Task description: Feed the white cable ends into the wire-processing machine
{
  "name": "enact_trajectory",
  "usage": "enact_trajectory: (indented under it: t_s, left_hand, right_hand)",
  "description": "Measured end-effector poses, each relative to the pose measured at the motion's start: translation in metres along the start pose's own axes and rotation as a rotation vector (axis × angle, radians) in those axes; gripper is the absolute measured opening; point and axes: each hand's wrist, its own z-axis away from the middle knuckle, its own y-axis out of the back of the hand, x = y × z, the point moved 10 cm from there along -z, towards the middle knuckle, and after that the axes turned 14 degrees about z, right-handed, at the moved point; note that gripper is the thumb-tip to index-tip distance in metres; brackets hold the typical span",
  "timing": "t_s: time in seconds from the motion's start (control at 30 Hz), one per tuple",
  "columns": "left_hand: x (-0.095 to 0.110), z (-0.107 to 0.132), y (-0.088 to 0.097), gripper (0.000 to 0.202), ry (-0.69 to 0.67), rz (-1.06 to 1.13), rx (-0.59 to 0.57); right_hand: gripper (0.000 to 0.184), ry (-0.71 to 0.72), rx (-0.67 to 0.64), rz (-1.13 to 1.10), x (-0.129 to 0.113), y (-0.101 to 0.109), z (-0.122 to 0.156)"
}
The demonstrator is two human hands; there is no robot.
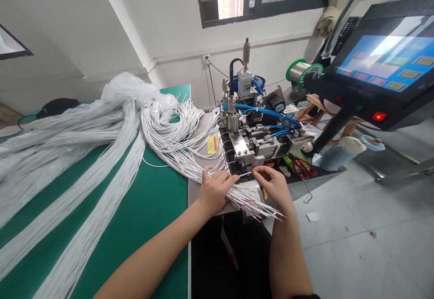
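Observation:
A thick bundle of white cables point(181, 165) runs off the green table toward me, its red-tipped ends point(257, 206) fanned out below my hands. My left hand point(217, 188) lies over the bundle, thumb and fingers closed on a single white cable point(244, 174). At that cable's end my right hand point(269, 182) pinches the tip between thumb and fingers. Both hands are right at the front of a bench machine point(240, 150) with metal blocks, cylinders and blue air tubes. The exact grip of the left fingers is partly hidden.
More white cable bundles point(101, 199), some in clear plastic, cover the green table point(159, 245). To the right hangs a control screen point(389, 59). Red-handled scissors point(304, 168), a wire spool point(301, 72) and a bluish plastic container point(341, 154) sit near the machine.

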Motion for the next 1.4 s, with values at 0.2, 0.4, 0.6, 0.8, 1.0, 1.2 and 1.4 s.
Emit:
enact_trajectory:
  t_s: [0.2, 0.4, 0.6, 0.8, 1.0, 1.2, 1.4]
  left_hand:
    - [-0.003, 0.0, -0.001, 0.034, 0.029, -0.023, 0.008]
    - [-0.005, -0.001, -0.006, 0.043, 0.046, -0.025, -0.04]
    - [-0.008, -0.001, -0.005, 0.044, 0.055, -0.007, -0.028]
    - [-0.007, -0.001, -0.002, 0.04, 0.058, 0.006, 0.002]
    - [-0.009, 0.001, -0.001, 0.025, 0.081, -0.002, 0.018]
    - [-0.007, 0.002, 0.002, 0.033, 0.052, -0.055, 0.08]
    - [-0.002, 0.003, 0.006, 0.038, 0.004, -0.008, 0.093]
  right_hand:
    - [0.032, 0.038, -0.03, -0.022, 0.002, -0.008, -0.007]
    - [0.03, 0.079, -0.101, -0.094, 0.0, -0.019, -0.012]
    - [0.025, -0.073, -0.159, -0.292, 0.013, -0.034, -0.016]
    - [0.02, -0.223, -0.185, -0.488, 0.025, -0.046, -0.012]
    - [0.038, -0.19, -0.099, -0.425, 0.034, -0.036, -0.001]
    - [0.04, -0.126, 0.081, -0.253, 0.028, -0.002, 0.01]
    - [0.025, 0.045, 0.004, -0.194, -0.01, 0.012, 0.022]
